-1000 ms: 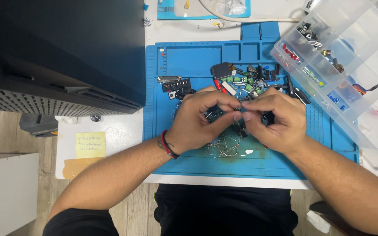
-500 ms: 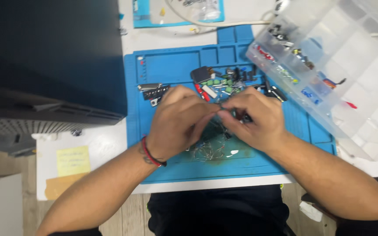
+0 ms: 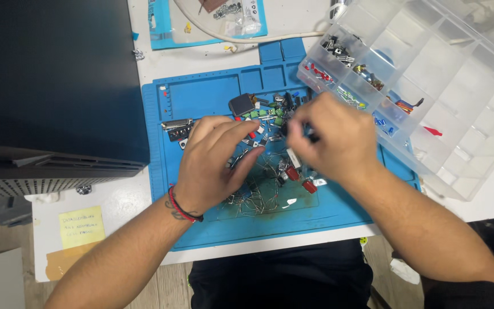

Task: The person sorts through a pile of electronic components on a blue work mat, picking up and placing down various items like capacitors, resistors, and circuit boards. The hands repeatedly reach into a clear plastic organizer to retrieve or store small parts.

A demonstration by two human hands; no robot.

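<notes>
Two hands are working over one blue mat (image 3: 212, 97) on the white counter (image 3: 110, 200). Left hand (image 3: 212, 166) is lying palm-down, fingers loosely spread, fingertips touching the pile of small components (image 3: 270, 143) at mat centre; grip not discernible. Right hand (image 3: 333, 140) is hovering blurred over the pile's right side, fingers curled; cannot tell what it is pinching. Two red parts (image 3: 301, 178) are lying just beside it. One clear compartment box (image 3: 464, 114) is overlapping the mat's right edge. One black case (image 3: 52, 86) is crowding the left edge. Bare mat is showing upper left.
</notes>
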